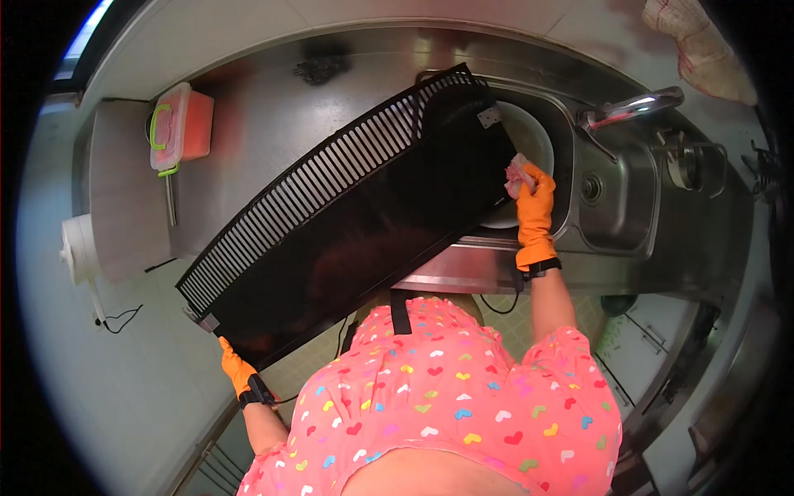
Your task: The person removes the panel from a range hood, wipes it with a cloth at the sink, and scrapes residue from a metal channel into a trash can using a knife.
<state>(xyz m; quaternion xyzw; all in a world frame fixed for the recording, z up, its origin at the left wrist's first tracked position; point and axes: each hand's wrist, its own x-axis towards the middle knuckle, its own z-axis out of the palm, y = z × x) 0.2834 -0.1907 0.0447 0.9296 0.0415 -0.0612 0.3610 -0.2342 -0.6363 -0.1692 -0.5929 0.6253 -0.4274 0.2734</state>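
A long black panel (356, 227) with a curved slotted grille (322, 174) along one side lies aslant across the steel counter and over part of the sink. My left hand (237, 369), in an orange rubber glove, grips the panel's lower left corner beside a small metal plate (210, 321). My right hand (536, 208), also gloved in orange, is closed on a crumpled pink cloth (518, 175) at the panel's right end. Behind that end, a round pale basin (529, 136) in the left sink bowl is partly hidden by the panel.
A chrome faucet (637, 107) rises behind the smaller right sink bowl (616, 207). At the counter's left stands a pink box with a green handle (184, 128). A dark mesh clump (321, 69) lies at the back, and a wire rack (695, 165) stands at right.
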